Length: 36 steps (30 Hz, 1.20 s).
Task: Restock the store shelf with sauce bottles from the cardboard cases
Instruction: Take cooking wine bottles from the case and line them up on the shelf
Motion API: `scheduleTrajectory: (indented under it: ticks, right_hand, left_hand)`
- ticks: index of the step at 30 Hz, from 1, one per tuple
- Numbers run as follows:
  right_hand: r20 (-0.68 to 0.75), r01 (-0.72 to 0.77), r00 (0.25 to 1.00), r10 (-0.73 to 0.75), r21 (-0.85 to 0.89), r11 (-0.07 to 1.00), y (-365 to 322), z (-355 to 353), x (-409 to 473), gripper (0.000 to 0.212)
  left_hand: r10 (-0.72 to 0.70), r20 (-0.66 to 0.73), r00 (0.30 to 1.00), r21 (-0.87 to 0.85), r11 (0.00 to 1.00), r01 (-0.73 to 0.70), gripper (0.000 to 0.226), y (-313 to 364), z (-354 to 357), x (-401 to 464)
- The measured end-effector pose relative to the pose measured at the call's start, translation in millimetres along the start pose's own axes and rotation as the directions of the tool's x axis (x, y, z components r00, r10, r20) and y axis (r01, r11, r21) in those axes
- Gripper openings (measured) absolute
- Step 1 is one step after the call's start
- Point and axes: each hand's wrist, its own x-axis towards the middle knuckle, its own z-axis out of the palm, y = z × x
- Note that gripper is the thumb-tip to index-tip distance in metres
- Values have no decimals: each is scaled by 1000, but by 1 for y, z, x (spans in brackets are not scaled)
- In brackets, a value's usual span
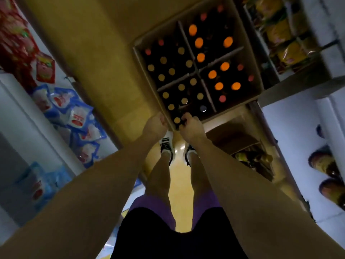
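An open cardboard case (139, 58) with dividers stands on the floor in front of me. It holds dark sauce bottles with tan caps (163, 60), orange caps (199, 42) and red caps (222, 98). My left hand (155, 123) is curled against the outside of the case's left wall, at the near corner. My right hand (191, 126) grips the near wall at that same corner. Its fingers curl over the rim into the case, beside a tan-capped bottle (177, 120).
White shelves run along both sides of the narrow aisle. The left one holds blue and white pouches (74, 113) and red packets (44, 69); the right one holds yellow packets (291, 51) and jars (323, 163). A second cardboard box (240, 144) lies at the right, near my feet (168, 146).
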Motion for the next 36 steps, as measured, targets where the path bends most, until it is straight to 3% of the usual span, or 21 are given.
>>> scheduleTrajectory:
  ticks: [8,15,20,26,36]
  right_hand:
    - [18,-42,999,44,-106,993,27,69,85,41]
    - [32,-93,995,94,-23,995,45,112,156,43]
    - [95,-67,993,68,-11,998,51,127,183,32]
    - [56,-7,998,12,-93,996,58,112,162,19]
    - [17,116,993,-115,-161,980,22,29,74,25]
  left_hand:
    - [-4,42,999,-37,999,5,6,-57,64,81]
    - [40,77,996,-16,999,-39,33,-83,96,140]
    - [38,117,992,33,999,-42,29,-89,106,161]
    - [40,163,986,65,997,-51,30,-85,104,149]
    - [86,148,985,137,985,-107,36,-17,38,88]
